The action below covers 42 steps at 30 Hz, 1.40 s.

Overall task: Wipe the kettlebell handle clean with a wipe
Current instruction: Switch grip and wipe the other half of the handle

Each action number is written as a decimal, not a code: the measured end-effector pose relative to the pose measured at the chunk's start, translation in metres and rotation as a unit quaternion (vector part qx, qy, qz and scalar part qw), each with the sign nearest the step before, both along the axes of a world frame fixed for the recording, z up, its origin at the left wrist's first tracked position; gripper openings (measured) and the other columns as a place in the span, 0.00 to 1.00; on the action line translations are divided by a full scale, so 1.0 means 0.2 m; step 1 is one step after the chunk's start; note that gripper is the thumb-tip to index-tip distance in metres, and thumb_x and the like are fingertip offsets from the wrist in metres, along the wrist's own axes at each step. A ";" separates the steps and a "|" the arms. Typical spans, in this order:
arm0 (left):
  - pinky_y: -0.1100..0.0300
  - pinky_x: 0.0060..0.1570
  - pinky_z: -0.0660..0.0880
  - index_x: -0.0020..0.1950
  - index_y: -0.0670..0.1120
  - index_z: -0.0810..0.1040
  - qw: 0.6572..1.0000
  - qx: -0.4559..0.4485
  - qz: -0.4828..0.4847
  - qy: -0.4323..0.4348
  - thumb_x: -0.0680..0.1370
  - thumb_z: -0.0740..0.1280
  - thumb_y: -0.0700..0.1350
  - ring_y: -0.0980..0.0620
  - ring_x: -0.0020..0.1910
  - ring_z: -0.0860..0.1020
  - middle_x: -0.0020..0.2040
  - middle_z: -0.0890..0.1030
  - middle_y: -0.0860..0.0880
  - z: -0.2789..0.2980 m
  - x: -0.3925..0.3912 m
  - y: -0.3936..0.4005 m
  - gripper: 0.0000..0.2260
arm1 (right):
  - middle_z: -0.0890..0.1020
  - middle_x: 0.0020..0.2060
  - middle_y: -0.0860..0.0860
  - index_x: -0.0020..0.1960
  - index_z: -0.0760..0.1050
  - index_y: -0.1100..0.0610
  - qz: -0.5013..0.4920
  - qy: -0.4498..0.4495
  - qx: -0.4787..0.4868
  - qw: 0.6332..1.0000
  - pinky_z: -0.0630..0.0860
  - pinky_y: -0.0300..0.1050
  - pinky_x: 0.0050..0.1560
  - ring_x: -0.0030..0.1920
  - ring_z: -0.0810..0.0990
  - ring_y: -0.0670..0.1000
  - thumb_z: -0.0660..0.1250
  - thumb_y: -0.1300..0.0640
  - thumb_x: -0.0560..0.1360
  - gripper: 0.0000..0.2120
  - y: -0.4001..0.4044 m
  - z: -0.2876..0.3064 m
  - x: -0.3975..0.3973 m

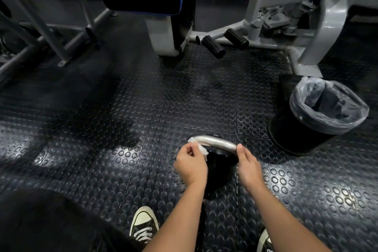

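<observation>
The left hand (190,164) pinches the white wipe (199,146) against the left end of the steel handle (214,143), so the cloth wraps the bar. The right hand (248,166) grips the right end of the handle, probably to keep the black kettlebell (219,166) steady on the studded floor (122,159). Farther right stands a lined bin (325,108) (handy for the used wipe). No readable writing anywhere.

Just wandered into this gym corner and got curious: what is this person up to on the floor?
A person is cleaning a kettlebell on the rubber floor. The left hand pinches a white wipe against the left end of the metal handle, while the right hand grips the right end. A lined bin stands nearby.
</observation>
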<state>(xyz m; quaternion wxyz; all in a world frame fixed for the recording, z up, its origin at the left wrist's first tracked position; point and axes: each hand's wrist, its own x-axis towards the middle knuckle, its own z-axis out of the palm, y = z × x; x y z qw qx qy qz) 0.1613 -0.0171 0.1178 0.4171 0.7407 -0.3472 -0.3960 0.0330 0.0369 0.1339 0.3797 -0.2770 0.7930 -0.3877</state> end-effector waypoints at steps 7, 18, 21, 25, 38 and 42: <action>0.57 0.50 0.76 0.56 0.42 0.87 1.000 -0.006 -0.002 -0.012 0.85 0.70 0.46 0.49 0.47 0.81 0.45 0.84 0.50 -0.01 0.06 -0.06 0.10 | 0.72 0.71 0.49 0.73 0.69 0.50 0.004 -0.010 0.003 1.000 0.61 0.49 0.71 0.71 0.67 0.52 0.53 0.37 0.80 0.27 0.00 -0.01 -0.02; 0.59 0.51 0.71 0.61 0.42 0.86 0.990 -0.040 -0.091 -0.102 0.87 0.66 0.47 0.51 0.50 0.77 0.56 0.83 0.46 0.04 0.07 -0.05 0.12 | 0.73 0.70 0.51 0.73 0.69 0.52 0.004 0.000 -0.001 1.000 0.61 0.47 0.70 0.71 0.68 0.53 0.53 0.38 0.81 0.27 0.00 -0.01 -0.01; 0.55 0.55 0.77 0.64 0.42 0.86 0.988 -0.059 -0.099 -0.107 0.86 0.67 0.45 0.51 0.51 0.77 0.56 0.84 0.46 0.01 0.05 0.00 0.12 | 0.73 0.69 0.51 0.73 0.70 0.52 0.003 0.002 -0.001 1.000 0.61 0.47 0.69 0.70 0.69 0.53 0.53 0.39 0.81 0.26 0.00 0.00 -0.01; 0.63 0.51 0.70 0.61 0.42 0.87 0.991 -0.049 -0.068 -0.105 0.87 0.66 0.46 0.52 0.49 0.75 0.56 0.84 0.44 0.03 0.07 -0.05 0.12 | 0.73 0.70 0.51 0.73 0.69 0.52 0.006 0.006 -0.002 1.000 0.60 0.47 0.70 0.71 0.68 0.53 0.53 0.39 0.81 0.27 -0.01 0.00 -0.01; 0.64 0.45 0.74 0.56 0.44 0.86 0.995 0.031 0.071 0.059 0.84 0.72 0.46 0.52 0.44 0.81 0.45 0.83 0.51 0.05 -0.01 -0.03 0.07 | 0.74 0.69 0.51 0.72 0.71 0.52 0.008 0.010 -0.009 1.000 0.61 0.44 0.67 0.70 0.69 0.52 0.53 0.40 0.82 0.25 0.01 -0.02 -0.01; 0.58 0.51 0.78 0.56 0.44 0.87 0.987 0.071 0.091 0.108 0.83 0.73 0.47 0.50 0.47 0.82 0.45 0.83 0.51 0.04 -0.07 -0.01 0.08 | 0.75 0.68 0.52 0.71 0.71 0.52 0.005 0.011 -0.015 1.000 0.62 0.44 0.66 0.68 0.70 0.52 0.53 0.40 0.81 0.25 0.00 -0.02 0.00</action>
